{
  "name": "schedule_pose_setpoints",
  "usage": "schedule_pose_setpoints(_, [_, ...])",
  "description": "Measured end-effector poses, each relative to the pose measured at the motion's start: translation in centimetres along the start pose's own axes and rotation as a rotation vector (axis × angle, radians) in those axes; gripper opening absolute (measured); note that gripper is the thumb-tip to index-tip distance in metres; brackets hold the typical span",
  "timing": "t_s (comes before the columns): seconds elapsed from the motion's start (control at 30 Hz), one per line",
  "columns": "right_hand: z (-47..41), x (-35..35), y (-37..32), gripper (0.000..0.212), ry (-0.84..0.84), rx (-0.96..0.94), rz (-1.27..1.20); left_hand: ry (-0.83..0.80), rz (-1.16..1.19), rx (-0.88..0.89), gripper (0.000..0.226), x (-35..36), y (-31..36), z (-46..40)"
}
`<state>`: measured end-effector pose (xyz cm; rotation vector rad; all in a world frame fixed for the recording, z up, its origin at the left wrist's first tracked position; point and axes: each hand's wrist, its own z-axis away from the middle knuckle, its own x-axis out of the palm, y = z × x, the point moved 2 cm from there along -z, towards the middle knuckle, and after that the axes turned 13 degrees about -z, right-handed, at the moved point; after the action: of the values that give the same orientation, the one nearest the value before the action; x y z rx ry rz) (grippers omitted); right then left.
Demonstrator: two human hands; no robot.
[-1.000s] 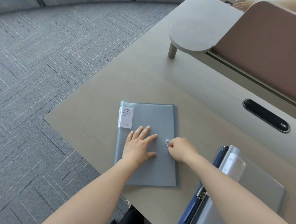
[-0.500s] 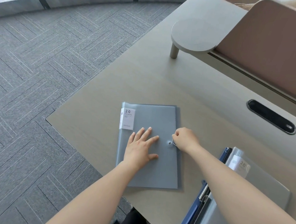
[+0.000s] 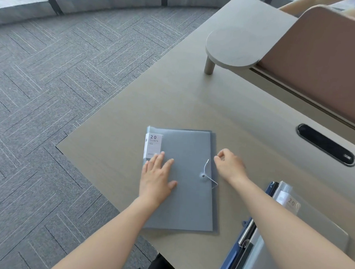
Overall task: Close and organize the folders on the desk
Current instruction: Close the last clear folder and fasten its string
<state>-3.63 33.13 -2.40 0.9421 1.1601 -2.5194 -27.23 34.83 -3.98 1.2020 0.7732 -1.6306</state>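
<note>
Folder (image 3: 187, 177), grey-blue and closed, lies flat on the bench (image 3: 175, 96) near its front-left corner, a white "20 POCKETS" label (image 3: 152, 146) at its upper left edge. A round button clasp (image 3: 203, 175) sits near the folder's right edge, with a thin white string (image 3: 206, 168) running up from it and another strand looping to the right edge. The left hand (image 3: 157, 178) rests flat on the folder's left half, fingers straight and spread, fingertips just beside the label. The right hand (image 3: 229, 164) hovers at the folder's right edge, above the clasp, fingers curled with thumb and forefinger close together; whether it pinches the string end cannot be told. Right of the folder, under the right forearm, lies a stack: a blue clipboard (image 3: 234, 258) with a metal clip and a translucent grey folder (image 3: 313, 223) bearing a "20" label. Beyond the folder, a dark oval cable slot (image 3: 326, 144) is set in the bench, and a rounded shelf (image 3: 233, 48) stands on a short leg.
</note>
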Motion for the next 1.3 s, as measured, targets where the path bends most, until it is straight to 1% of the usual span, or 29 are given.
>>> schedule_pose_setpoints(0.07, [0.2,-0.5,0.4,0.023,0.022,0.015,0.041,0.071,0.052,-0.131,0.075,-0.3,-1.2,0.1])
schedule_pose_setpoints(0.1, [0.4,-0.5,0.5,0.024,0.021,0.03,0.054,0.08,0.089,-0.202,0.076,-0.6,-1.8,0.2])
schedule_pose_setpoints(0.13, [0.6,-0.5,0.6,0.024,0.014,0.048,0.059,0.07,0.141,-0.277,0.076,-0.7,-2.3,0.2])
schedule_pose_setpoints(0.2, [0.9,-0.2,0.8,0.017,-0.012,0.105,0.024,0.025,0.286,-0.422,0.074,-1.0,-3.3,0.1])
schedule_pose_setpoints(0.27, [0.7,0.3,1.2,0.008,-0.037,0.155,-0.084,-0.005,0.447,-0.533,0.069,-1.1,-3.9,-0.1])
schedule_pose_setpoints(0.37, [0.1,0.7,1.8,0.015,-0.044,0.252,-0.287,-0.068,0.697,-0.662,0.059,-1.4,-4.5,-0.4])
schedule_pose_setpoints(0.47, [0.8,0.6,1.6,0.011,-0.059,0.379,-0.469,-0.129,1.01,-0.741,0.04,-1.3,-5.0,-0.5])
schedule_pose_setpoints(0.53, [1.1,0.4,1.6,0.008,-0.089,0.421,-0.543,-0.167,1.144,-0.722,0.032,-1.2,-5.2,-0.6])
schedule_pose_setpoints(0.6, [1.6,0.1,1.8,0.006,-0.123,0.435,-0.582,-0.161,1.23,-0.684,0.025,-1.4,-5.1,-0.5])
schedule_pose_setpoints(0.67, [1.9,0.0,2.2,0.007,-0.153,0.427,-0.633,-0.137,1.283,-0.652,0.022,-1.6,-5.1,-0.3])
schedule_pose_setpoints(0.77, [2.6,-0.2,2.8,0.002,-0.177,0.386,-0.683,-0.122,1.334,-0.598,0.015,-2.4,-5.1,-0.1])
schedule_pose_setpoints(0.87, [3.0,-0.9,2.7,0.022,-0.192,0.322,-0.695,-0.108,1.367,-0.542,0.016,-3.9,-4.8,-0.2])
schedule_pose_setpoints(0.93, [3.3,-1.9,2.3,0.028,-0.182,0.278,-0.717,-0.082,1.378,-0.497,0.018,-5.3,-4.3,-0.4])
schedule_pose_setpoints(1.1, [4.9,-6.8,1.8,0.021,-0.144,0.168,-0.853,-0.056,1.423,-0.361,0.02,-8.7,-1.3,-1.2])
schedule_pose_setpoints(1.2, [7.0,-10.5,3.1,0.024,-0.069,0.125,-0.905,-0.095,1.448,-0.255,0.019,-10.2,2.1,-1.0])
schedule_pose_setpoints(1.3, [9.1,-13.3,5.4,0.022,-0.008,0.123,-0.891,-0.146,1.461,-0.186,0.019,-10.6,5.4,-0.6])
